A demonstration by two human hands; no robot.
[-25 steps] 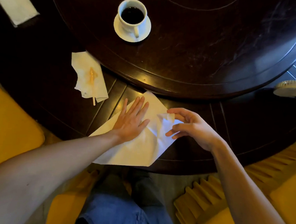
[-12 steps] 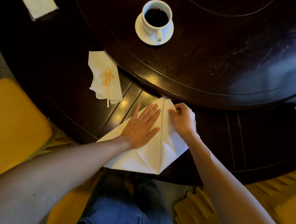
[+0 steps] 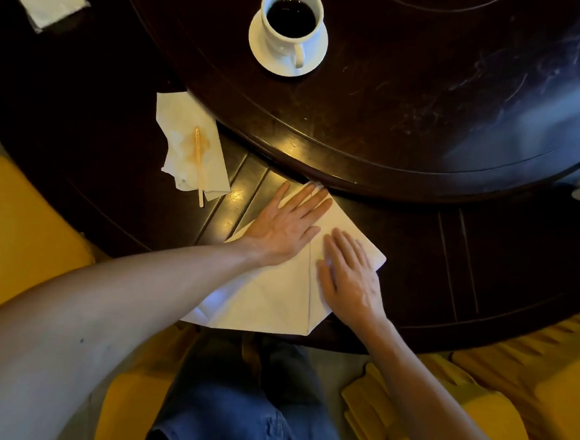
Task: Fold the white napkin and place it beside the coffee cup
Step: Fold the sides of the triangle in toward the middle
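I see both hands flat on the napkin [image 3: 276, 298] at the near edge of the table [image 3: 484, 267]. My left hand [image 3: 286, 228] presses its upper part, fingers spread toward the raised turntable [image 3: 428, 92]. My right hand [image 3: 350, 275] lies palm down on a folded flap just beside it. The cup [image 3: 290, 20] of dark coffee sits on its saucer [image 3: 314, 55], well apart. A stained tissue [image 3: 184, 143] carries a stirrer [image 3: 198, 165].
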